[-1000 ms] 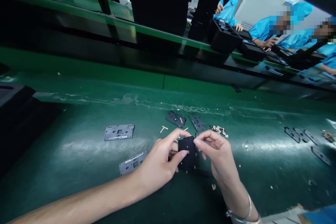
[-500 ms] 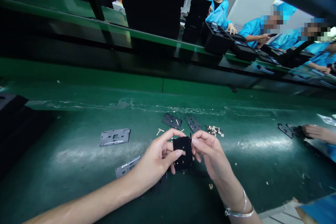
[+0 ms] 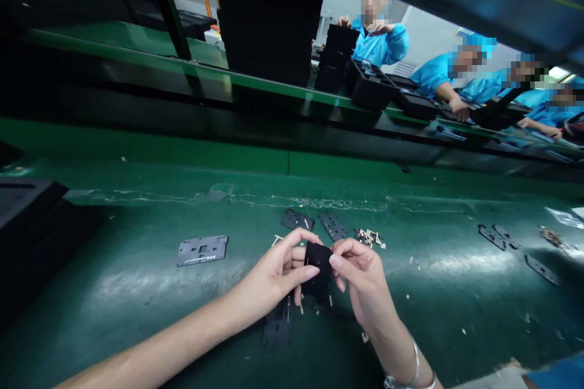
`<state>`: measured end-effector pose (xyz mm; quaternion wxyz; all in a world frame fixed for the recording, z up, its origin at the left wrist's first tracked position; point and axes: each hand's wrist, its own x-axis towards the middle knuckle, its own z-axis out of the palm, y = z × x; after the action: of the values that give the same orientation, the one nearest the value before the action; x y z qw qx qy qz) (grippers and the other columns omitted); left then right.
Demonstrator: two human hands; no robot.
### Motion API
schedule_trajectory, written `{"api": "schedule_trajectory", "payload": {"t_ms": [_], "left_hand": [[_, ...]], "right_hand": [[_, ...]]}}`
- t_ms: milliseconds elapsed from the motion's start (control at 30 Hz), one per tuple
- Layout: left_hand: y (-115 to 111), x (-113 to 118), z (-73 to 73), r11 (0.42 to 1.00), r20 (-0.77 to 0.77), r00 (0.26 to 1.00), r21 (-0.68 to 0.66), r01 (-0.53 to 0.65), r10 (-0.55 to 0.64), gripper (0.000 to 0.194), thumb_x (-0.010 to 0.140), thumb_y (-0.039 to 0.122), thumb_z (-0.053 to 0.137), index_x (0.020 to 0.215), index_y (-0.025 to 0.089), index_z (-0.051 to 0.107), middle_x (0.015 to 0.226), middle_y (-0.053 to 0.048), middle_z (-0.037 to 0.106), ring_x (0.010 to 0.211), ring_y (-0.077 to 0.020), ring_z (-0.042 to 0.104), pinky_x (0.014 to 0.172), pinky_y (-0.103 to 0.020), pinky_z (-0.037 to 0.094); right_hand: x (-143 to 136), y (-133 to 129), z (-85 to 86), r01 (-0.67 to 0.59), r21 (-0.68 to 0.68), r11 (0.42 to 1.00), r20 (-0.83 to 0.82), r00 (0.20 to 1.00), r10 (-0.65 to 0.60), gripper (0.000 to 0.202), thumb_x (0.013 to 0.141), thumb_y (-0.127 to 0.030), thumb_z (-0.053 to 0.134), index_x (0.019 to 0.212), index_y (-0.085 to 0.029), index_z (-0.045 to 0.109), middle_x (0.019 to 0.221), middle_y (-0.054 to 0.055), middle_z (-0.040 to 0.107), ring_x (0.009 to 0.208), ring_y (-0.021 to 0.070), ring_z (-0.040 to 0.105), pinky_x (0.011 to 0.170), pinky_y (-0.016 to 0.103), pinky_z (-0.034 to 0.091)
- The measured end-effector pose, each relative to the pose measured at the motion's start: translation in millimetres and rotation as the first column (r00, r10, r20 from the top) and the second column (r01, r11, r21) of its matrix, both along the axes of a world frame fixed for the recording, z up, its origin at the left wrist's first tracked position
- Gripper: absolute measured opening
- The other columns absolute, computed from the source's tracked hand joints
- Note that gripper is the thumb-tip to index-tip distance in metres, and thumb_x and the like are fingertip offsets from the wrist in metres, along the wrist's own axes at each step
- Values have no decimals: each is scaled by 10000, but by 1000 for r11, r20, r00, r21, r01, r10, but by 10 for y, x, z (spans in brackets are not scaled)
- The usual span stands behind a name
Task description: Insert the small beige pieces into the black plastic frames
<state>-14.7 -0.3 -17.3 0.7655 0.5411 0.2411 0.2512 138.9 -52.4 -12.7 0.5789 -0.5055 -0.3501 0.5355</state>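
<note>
My left hand (image 3: 288, 270) grips a thin black flat piece (image 3: 318, 282) by its left side, with the thumb across its face and fingers behind. The piece is tilted, and small openings show in it. My right hand (image 3: 358, 264) pinches the upper right edge of the same piece between thumb and forefinger. A dark plate with cut-outs (image 3: 277, 325) lies on the bench below my left hand, partly in shadow. Just beyond my hands are two more dark plates, a left one (image 3: 297, 219) and a right one (image 3: 333, 226), and a small heap of pale scraps (image 3: 370, 238).
A grey plate (image 3: 202, 250) lies left on the green bench (image 3: 137, 310). Dark stacked trays (image 3: 31, 206) stand farther left. Several plates, one of them grey (image 3: 541, 270), lie at right. Behind the raised shelf, people in blue work among black boxes (image 3: 371, 82).
The black piece has turned more edge-on between my hands. At right, another person's hand has left the bench, and a plate shows there. The view has tilted up slightly.
</note>
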Motion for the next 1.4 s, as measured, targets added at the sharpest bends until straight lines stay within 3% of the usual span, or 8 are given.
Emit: {"api": "schedule_trajectory", "payload": {"t_ms": [100, 200, 333, 533, 867, 1133, 1400], "left_hand": [[-87, 27, 37, 976, -132, 973, 132, -174, 191, 438, 709, 208, 678, 1067, 219, 425, 981, -44, 593, 890, -182, 579, 567, -212, 473], [-151, 23, 68, 941, -225, 934, 260, -218, 278, 467, 694, 206, 683, 1107, 220, 465, 1058, -61, 582, 989, -213, 552, 628, -244, 493], [-148, -3, 93, 924, -233, 929, 321, -206, 288, 416, 743, 214, 627, 1136, 207, 495, 1117, -63, 573, 940, -201, 569, 673, -270, 511], [-119, -40, 73, 889, -240, 929, 431, -157, 280, 421, 778, 188, 591, 1184, 210, 482, 1127, -55, 584, 868, -181, 584, 751, -304, 500], [-82, -98, 42, 695, -161, 925, 706, -136, 345, 431, 816, 105, 515, 1216, 248, 447, 1152, -41, 571, 1066, -205, 515, 929, -357, 405], [-48, -116, 75, 629, -110, 946, 769, -113, 305, 469, 801, 21, 463, 1224, 224, 450, 1132, -57, 561, 1080, -199, 486, 932, -353, 411], [-29, -126, 37, 489, -54, 964, 868, -83, 259, 526, 791, -48, 410, 1245, 217, 419, 1182, -68, 549, 1124, -208, 443, 939, -379, 415]], "right_hand": [[-67, -53, -48, 102, 93, 990, 131, 985, -114, 140, 692, -274, 724, 666, -177, 627, 658, -7, 558, 505, 68, 432, 406, 168, 336], [-111, -97, -70, 118, 127, 985, 216, 966, -143, 108, 702, -260, 716, 673, -188, 640, 698, 4, 575, 558, 89, 471, 428, 180, 354], [-112, -93, -64, 66, 130, 989, 196, 976, -91, 92, 692, -235, 723, 659, -194, 648, 691, -2, 569, 567, 87, 472, 420, 174, 340], [-89, -34, -19, 6, 59, 998, 41, 999, -9, 145, 610, -244, 772, 622, -180, 642, 625, -13, 539, 489, 69, 421, 381, 170, 306], [-79, -35, 21, -53, -30, 998, -38, 998, 51, 216, 569, -283, 787, 617, -163, 614, 611, -27, 516, 437, 49, 377, 368, 174, 289], [-60, -35, 41, -124, -69, 990, -61, 991, 120, 238, 570, -293, 788, 620, -156, 600, 559, -32, 540, 401, 40, 376, 374, 172, 279], [-9, -17, 36, -205, -114, 972, -132, 973, 190, 223, 598, -287, 774, 617, -150, 599, 516, -27, 545, 410, 50, 394, 378, 164, 286]]}}
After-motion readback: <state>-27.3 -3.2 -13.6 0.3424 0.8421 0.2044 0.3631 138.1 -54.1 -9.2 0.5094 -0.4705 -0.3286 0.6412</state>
